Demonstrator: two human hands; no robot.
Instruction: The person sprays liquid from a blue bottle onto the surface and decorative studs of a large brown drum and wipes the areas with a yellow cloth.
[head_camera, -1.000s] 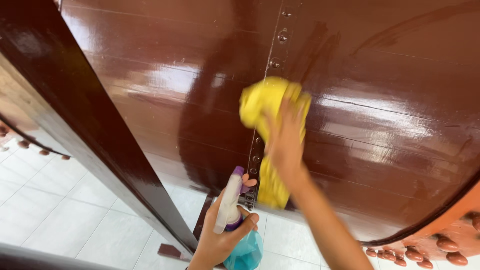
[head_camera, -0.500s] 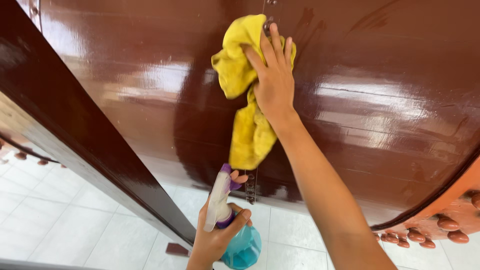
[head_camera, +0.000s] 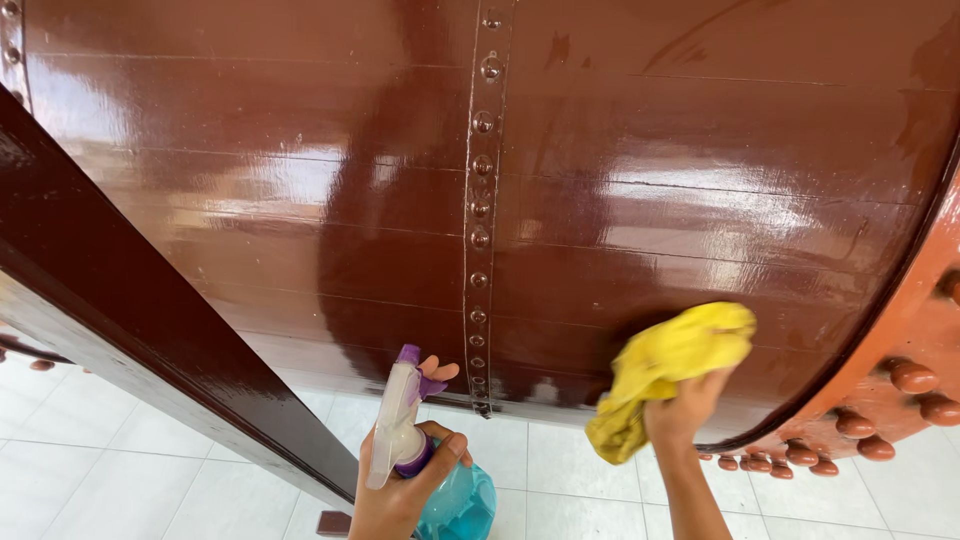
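A large, glossy, dark red-brown wooden barrel-shaped body (head_camera: 620, 170) fills the view, with a vertical strip of round studs (head_camera: 482, 200) down its middle. My right hand (head_camera: 685, 410) presses a crumpled yellow cloth (head_camera: 665, 370) against the lower right of that curved surface, near the orange-red rim (head_camera: 905, 330). My left hand (head_camera: 400, 490) holds a spray bottle (head_camera: 420, 460) with a white and purple trigger head and a teal body, low in the middle, below the stud strip, its nozzle pointing up and left.
A dark brown wooden beam (head_camera: 130, 310) slants from upper left down to the floor beside my left hand. Rounded red-brown studs (head_camera: 880, 410) line the rim at the right. White floor tiles (head_camera: 120, 480) lie below.
My right hand and the yellow cloth have swept from high on the stud strip down and to the right, to the lower edge near the rim. The spray bottle stayed low.
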